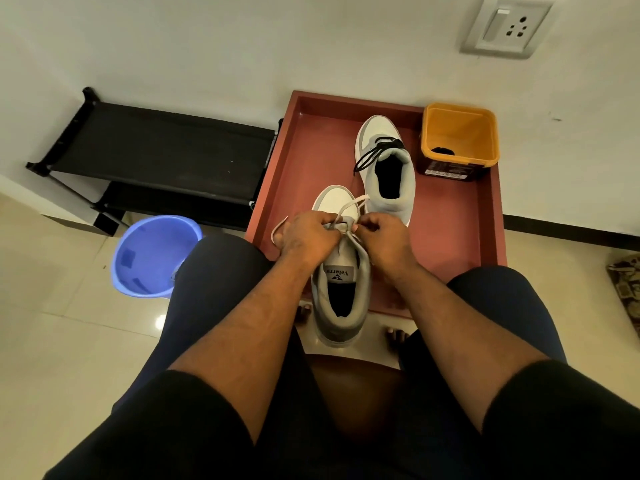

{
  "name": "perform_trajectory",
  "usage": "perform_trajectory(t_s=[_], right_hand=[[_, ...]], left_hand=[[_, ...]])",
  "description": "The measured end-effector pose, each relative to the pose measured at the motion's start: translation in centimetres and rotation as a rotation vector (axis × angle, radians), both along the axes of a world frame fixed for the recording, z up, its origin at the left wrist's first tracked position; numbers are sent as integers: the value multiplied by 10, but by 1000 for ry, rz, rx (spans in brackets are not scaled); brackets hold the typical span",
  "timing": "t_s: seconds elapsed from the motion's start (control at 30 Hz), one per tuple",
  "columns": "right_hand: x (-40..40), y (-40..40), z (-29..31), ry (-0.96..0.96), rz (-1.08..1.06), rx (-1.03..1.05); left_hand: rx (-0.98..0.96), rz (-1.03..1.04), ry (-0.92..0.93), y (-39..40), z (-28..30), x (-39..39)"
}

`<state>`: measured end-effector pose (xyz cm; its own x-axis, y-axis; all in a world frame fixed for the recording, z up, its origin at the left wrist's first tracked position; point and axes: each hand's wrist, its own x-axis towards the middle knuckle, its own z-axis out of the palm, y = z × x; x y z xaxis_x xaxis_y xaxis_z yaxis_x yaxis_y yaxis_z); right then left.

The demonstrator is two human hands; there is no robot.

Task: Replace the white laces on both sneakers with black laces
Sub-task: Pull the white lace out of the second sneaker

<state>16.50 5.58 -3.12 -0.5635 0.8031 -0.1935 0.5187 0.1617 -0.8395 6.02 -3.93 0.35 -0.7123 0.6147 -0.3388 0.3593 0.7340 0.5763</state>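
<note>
A white wall with a white switch-and-socket plate (506, 26) at the upper right of the frame backs a glossy cream tiled floor, where a reddish-brown wooden tray (485, 216) sits against the wall at centre.

On the tray's upper part lies a grey-and-white sneaker already threaded with a black lace (385, 169); beside it, in the tray's upper right corner, stands an orange square plastic tub (460, 142) with something dark at its bottom, probably the other black lace, though too dim to be sure.

At frame centre a second grey-and-white sneaker (341, 282) is held up over the tray's near edge, toe pointing away. The left hand (306, 237) and right hand (386, 237) both have fingers curled, pinching the off-white flat lace (349, 206) at the top of the tongue; loops stand out above and to the left.

Risks, as I judge them: pulling both ends at once could cinch the lace tighter instead of freeing it, and the sneaker, apparently held only through the lace, may drop. A freed lace could also miss the blue round plastic bucket (156, 256) at left, if that is its destination.

The knuckles hide the eyelets, so how many rows remain threaded cannot be told. A black fabric shoe rack (156, 150) fills the upper left.
</note>
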Motion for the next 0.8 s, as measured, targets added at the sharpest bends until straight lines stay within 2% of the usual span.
perform_trajectory(t_s=[0.1, 0.17, 0.3, 0.37, 0.47, 0.53, 0.8], right_hand=[[-1, 3, 1, 16, 15, 70], [0, 8, 16, 118, -36, 140], [10, 16, 61, 315, -125, 409], [14, 13, 65, 341, -131, 383], [12, 6, 41, 135, -20, 195], [10, 3, 18, -30, 73, 146], [5, 1, 1, -136, 217, 278]], left_hand=[[-21, 4, 5, 0, -2, -1], [-34, 8, 1, 0, -4, -3], [-53, -8, 32, 0, -4, -6], [-54, -4, 43, 1, -4, -6], [-56, 17, 66, 2, -2, -3], [-65, 24, 77, 2, -1, -3], [-4, 0, 93, -2, -2, -3]])
